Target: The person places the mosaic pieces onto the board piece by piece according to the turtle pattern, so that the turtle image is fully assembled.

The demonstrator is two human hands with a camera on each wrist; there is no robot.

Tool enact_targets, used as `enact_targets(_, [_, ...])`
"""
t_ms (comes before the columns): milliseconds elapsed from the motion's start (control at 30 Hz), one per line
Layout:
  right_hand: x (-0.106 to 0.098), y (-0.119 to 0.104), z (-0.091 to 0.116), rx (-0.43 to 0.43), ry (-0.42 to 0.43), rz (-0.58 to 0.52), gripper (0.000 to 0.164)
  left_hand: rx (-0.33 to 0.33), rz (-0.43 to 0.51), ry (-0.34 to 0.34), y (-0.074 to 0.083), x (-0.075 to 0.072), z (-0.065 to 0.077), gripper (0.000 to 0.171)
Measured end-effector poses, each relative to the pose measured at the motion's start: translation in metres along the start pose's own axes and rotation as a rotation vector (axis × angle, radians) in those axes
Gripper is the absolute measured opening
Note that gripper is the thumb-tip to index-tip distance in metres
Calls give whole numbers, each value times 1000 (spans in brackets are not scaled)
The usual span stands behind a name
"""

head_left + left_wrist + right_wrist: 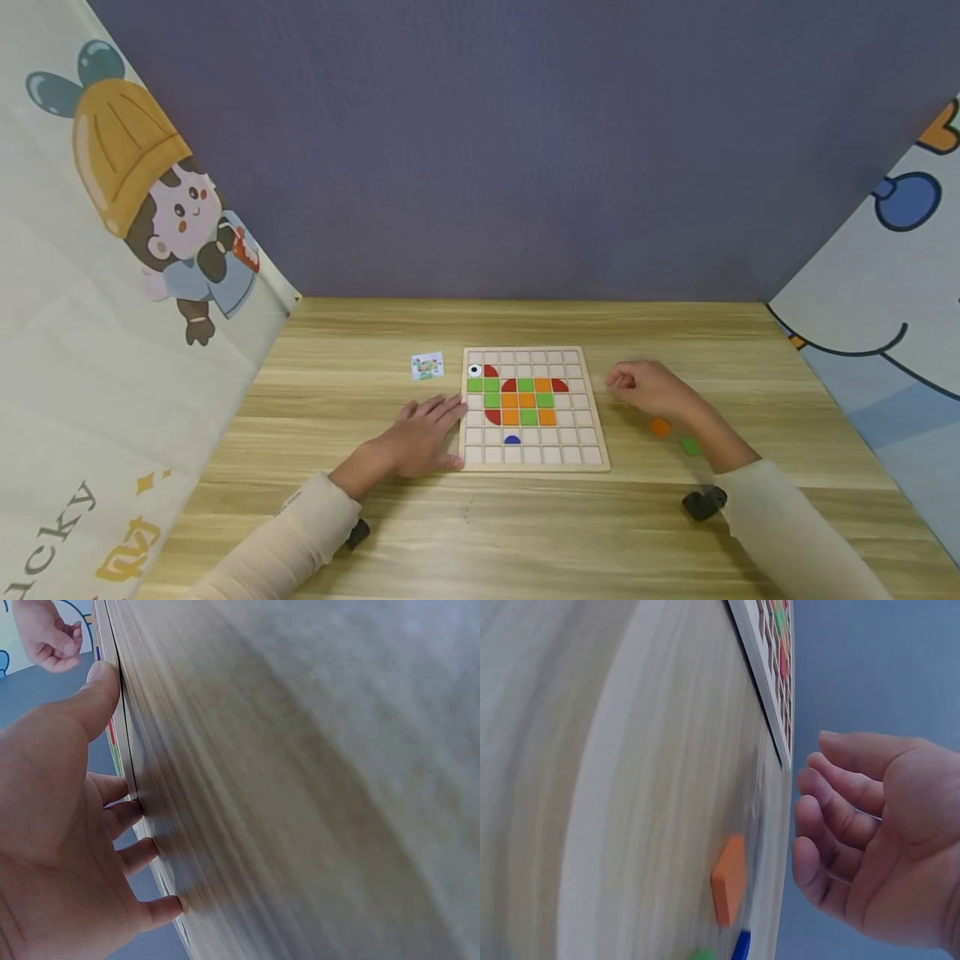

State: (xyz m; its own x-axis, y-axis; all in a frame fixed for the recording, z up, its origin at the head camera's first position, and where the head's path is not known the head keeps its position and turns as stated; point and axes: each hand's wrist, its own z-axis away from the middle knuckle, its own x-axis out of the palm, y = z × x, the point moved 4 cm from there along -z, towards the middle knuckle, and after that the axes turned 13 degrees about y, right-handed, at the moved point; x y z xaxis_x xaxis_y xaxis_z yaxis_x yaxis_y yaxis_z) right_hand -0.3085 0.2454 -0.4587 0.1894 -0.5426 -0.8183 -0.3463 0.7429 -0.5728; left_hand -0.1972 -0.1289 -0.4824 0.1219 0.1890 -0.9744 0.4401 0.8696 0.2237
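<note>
A wooden grid board (592, 454) lies on the table, with green, orange and red pieces in the middle of it. A white piece with a black eye dot (475, 370) sits near its upper left, and a blue half-round piece (512, 440) lower down. Along the board's left edge my left hand (422, 437) rests, fingers straight, fingertips at the rim. My right hand (652, 390) hovers just right of the board. Its fingers (829, 817) are loosely curled, and nothing shows between them and the thumb in the right wrist view.
Near my right wrist lie an orange square (660, 427) and a green piece (690, 446). Beside them in the right wrist view is a blue piece (741, 946). A small picture card (427, 366) lies left of the board. Printed side panels flank the table (525, 533).
</note>
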Motion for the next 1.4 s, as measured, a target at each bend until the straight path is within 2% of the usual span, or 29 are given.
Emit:
enact_targets(267, [-15, 11, 20, -10, -26, 40, 18, 1, 8, 2, 0, -1, 1, 89])
enact_targets(433, [-20, 20, 29, 25, -49, 31, 15, 0, 11, -1, 1, -1, 1, 89])
enact_targets(600, [-20, 29, 37, 71, -121, 2, 22, -3, 23, 3, 2, -3, 0, 88])
enact_targets(767, [-20, 34, 43, 54, -168, -10, 31, -4, 20, 6, 1, -3, 0, 88])
enact_targets(967, [-22, 34, 49, 40, -169, 10, 36, -4, 7, 4, 0, 0, 0, 89])
enact_targets(1400, [-19, 34, 49, 93, -113, 54, 25, 4, 26, 8, 0, -1, 0, 87])
